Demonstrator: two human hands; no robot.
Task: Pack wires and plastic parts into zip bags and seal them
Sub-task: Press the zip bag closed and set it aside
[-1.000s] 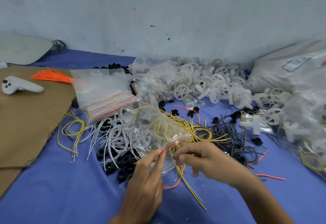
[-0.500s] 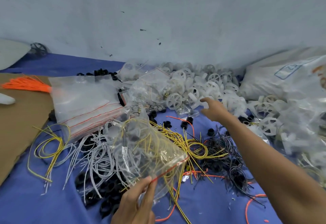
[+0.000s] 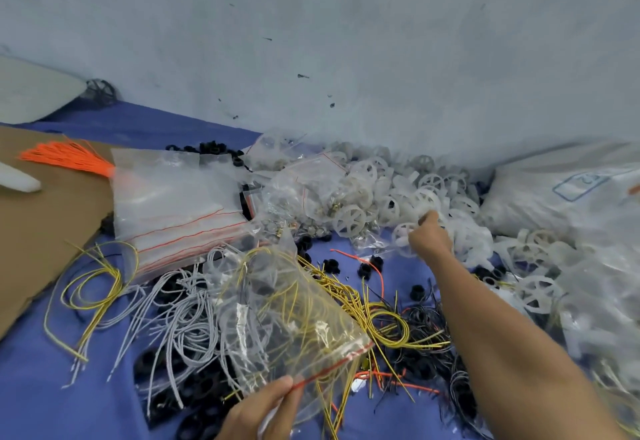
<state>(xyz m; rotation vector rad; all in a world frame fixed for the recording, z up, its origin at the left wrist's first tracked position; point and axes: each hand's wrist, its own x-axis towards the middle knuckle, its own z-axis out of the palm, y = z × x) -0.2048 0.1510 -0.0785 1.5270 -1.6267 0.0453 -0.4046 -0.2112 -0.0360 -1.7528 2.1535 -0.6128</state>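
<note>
Where grey wires (image 3: 187,318) cover black rings (image 3: 202,387), cardboard (image 3: 41,232) lies left.

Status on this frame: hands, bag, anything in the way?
Left hand pinches zip bag at its red seal strip, yellow wires inside. Right hand in the white wheel pile, grasp unclear. Loose wires heaped around the bag.

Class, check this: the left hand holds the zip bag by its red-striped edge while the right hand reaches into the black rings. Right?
One slip: the head view shows the right hand reaching into the white plastic wheels instead. The left hand does hold the zip bag by its red-striped edge.
</note>
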